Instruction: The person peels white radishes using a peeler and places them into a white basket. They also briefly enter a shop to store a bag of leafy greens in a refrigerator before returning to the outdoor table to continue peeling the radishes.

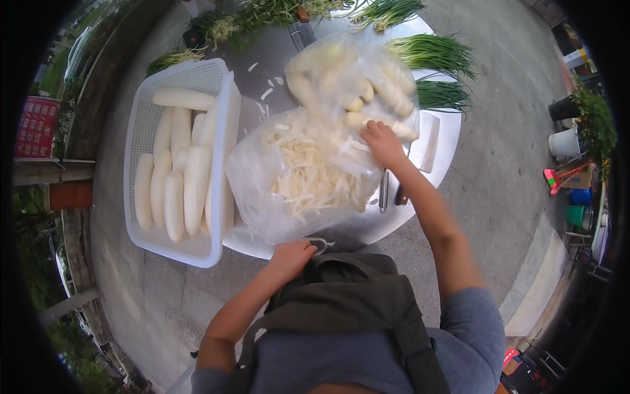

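My left hand [294, 255] grips a peeler [320, 245] at the near edge of the round metal table [393, 216]. With my right hand [383, 140] I touch the near end of a bag of white radishes [381, 123]; whether the fingers close on a radish or on plastic is hard to tell. In front of me a clear plastic bag [256, 197] holds a heap of pale peelings [315, 172]. To its left, a white plastic basket [227, 162] contains several peeled white radishes [197, 182].
Bunches of green onions [428, 51] and leafy greens [261, 17] lie along the far edge. A knife with an orange handle [302, 17] is among them. A metal-handled tool [384, 192] and a brown-handled knife [402, 196] lie at right. Loose peelings [267, 93] dot the tabletop.
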Action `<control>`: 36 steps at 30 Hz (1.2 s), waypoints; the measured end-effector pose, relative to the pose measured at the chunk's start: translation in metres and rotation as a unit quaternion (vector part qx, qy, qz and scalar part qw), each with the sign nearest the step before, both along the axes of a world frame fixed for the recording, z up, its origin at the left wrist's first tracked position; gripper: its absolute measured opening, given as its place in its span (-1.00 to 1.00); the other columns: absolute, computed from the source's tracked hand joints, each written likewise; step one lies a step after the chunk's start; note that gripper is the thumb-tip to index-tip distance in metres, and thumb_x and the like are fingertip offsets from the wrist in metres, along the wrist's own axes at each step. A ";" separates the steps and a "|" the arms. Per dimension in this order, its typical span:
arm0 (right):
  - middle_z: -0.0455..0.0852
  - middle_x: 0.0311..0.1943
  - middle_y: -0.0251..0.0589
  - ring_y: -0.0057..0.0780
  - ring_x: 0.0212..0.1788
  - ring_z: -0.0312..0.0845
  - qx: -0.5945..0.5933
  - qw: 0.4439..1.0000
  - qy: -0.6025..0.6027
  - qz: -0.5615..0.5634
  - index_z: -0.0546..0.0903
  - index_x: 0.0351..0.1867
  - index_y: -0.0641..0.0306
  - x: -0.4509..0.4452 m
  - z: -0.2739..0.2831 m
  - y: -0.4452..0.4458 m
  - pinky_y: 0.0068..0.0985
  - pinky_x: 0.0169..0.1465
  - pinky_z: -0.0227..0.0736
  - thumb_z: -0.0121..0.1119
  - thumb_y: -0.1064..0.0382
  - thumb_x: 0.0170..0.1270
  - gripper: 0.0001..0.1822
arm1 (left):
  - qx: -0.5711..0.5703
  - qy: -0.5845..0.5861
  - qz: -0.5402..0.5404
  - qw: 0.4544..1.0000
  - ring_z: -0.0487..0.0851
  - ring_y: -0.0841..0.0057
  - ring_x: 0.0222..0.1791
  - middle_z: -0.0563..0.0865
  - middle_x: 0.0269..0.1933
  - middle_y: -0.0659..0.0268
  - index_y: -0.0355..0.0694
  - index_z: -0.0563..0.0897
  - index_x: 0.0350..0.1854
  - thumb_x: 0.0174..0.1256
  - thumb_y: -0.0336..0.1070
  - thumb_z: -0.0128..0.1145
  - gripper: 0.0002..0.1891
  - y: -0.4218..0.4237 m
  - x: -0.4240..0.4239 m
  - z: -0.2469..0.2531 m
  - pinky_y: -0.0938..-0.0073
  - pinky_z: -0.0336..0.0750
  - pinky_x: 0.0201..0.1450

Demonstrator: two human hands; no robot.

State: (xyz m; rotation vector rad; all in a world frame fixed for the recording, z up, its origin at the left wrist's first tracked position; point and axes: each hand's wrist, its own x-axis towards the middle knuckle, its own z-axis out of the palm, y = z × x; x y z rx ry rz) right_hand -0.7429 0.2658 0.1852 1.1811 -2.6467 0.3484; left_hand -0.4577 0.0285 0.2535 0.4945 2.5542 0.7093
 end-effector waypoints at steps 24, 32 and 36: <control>0.63 -0.28 -0.10 -0.22 -0.34 0.63 -0.289 0.937 -0.130 -0.148 0.61 -0.29 0.29 -0.005 0.039 -0.034 -0.35 -0.23 0.52 0.14 0.45 0.14 -0.90 | -0.028 0.136 0.272 0.952 0.55 0.20 0.01 0.55 0.04 0.11 -0.22 0.51 0.05 -0.09 -0.46 0.41 -0.45 0.002 -0.070 0.119 0.27 0.48 0.05; 0.68 -0.31 -0.11 -0.22 -0.20 0.63 0.126 0.963 -0.197 -0.136 0.70 -0.34 0.22 -0.066 0.004 -0.080 -0.33 -0.20 0.55 0.10 0.31 0.06 -0.82 | -0.101 0.085 0.205 0.970 0.43 0.07 0.18 0.49 0.19 0.06 -0.13 0.36 0.30 -0.05 -0.23 0.41 -0.23 -0.003 -0.056 0.131 0.19 0.34 0.20; 0.70 -0.48 -0.32 -0.34 -0.21 0.63 0.189 0.961 -0.129 -0.152 0.70 -0.47 0.08 -0.062 -0.008 -0.085 -0.38 -0.23 0.43 0.17 0.30 0.03 -0.91 | -0.089 0.065 0.211 0.971 0.46 0.08 0.15 0.54 0.14 0.07 -0.15 0.41 0.26 -0.02 -0.19 0.39 -0.29 -0.002 -0.050 0.137 0.19 0.35 0.19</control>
